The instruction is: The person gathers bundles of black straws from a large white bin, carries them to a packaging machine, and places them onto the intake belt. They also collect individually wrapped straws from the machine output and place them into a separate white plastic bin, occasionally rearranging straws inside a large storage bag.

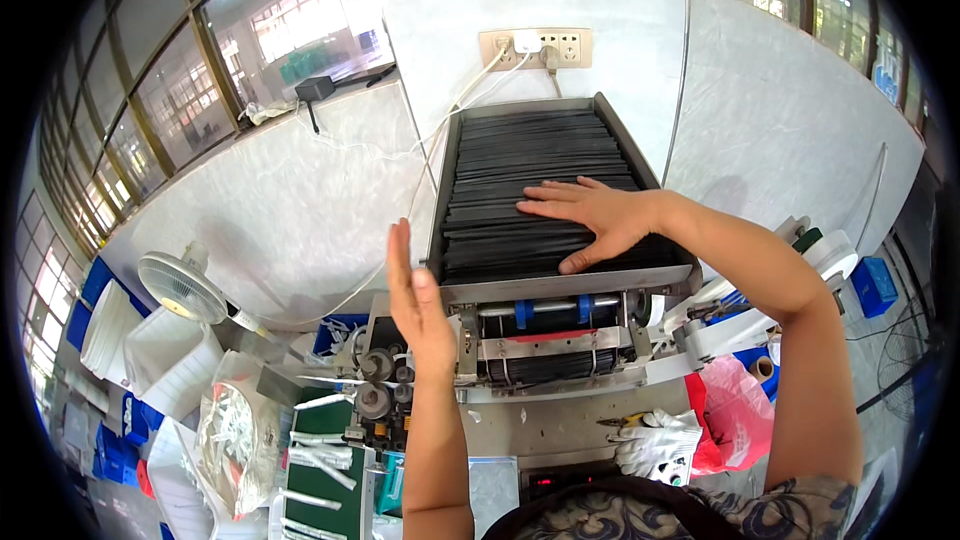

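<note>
A metal hopper tray (570,286) slopes up toward the wall, filled with many thin black strips (540,145) lying crosswise in close rows. My right hand (608,217) lies palm down on the strips, its fingers spread and pointing left. Beside the tray's near left corner, my left hand (420,310) is raised edge-on, fingers straight up, with nothing visible in it. Whether it touches the tray side I cannot tell. Below the tray's front edge sits a machine's roller (548,310) with blue collars.
Gears (375,380) stand close by my left forearm. Thin white wrapped packets (325,460) lie on a green belt (338,485). A fan (182,285) and white bins (172,360) are at left. White gloves (660,443), pliers (625,422) and a pink bag (738,410) lie at right. Cords hang from a wall socket (570,45).
</note>
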Tool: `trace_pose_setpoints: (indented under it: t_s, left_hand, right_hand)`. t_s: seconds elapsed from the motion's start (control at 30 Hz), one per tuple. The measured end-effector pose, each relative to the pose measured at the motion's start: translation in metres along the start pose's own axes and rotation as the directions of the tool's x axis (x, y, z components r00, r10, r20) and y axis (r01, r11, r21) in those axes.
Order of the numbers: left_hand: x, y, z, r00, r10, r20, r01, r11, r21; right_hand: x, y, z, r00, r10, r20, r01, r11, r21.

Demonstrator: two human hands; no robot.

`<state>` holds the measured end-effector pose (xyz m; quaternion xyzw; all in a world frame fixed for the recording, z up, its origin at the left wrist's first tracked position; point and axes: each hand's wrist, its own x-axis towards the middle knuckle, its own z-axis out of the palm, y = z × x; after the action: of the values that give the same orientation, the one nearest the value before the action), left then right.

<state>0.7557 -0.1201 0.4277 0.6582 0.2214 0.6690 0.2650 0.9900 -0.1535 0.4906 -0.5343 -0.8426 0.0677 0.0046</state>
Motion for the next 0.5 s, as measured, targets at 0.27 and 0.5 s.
trace_pose_setpoints:
  t_s: [0.27,0.5]
  left_hand:
    - [0.016,0.019,0.009,0.994,-0.105,-0.030,0.107,0.992,0.071]
    - [0.018,0.013,0.007,0.992,-0.128,0.008,0.124,0.972,0.200]
  right_hand:
    - [0.023,-0.004,0.001,0.968,-0.149,-0.203,0.116,0.979,-0.168]
    - [0.042,0.008,0.000,0.994,-0.025,-0.110,0.017,0.997,-0.070]
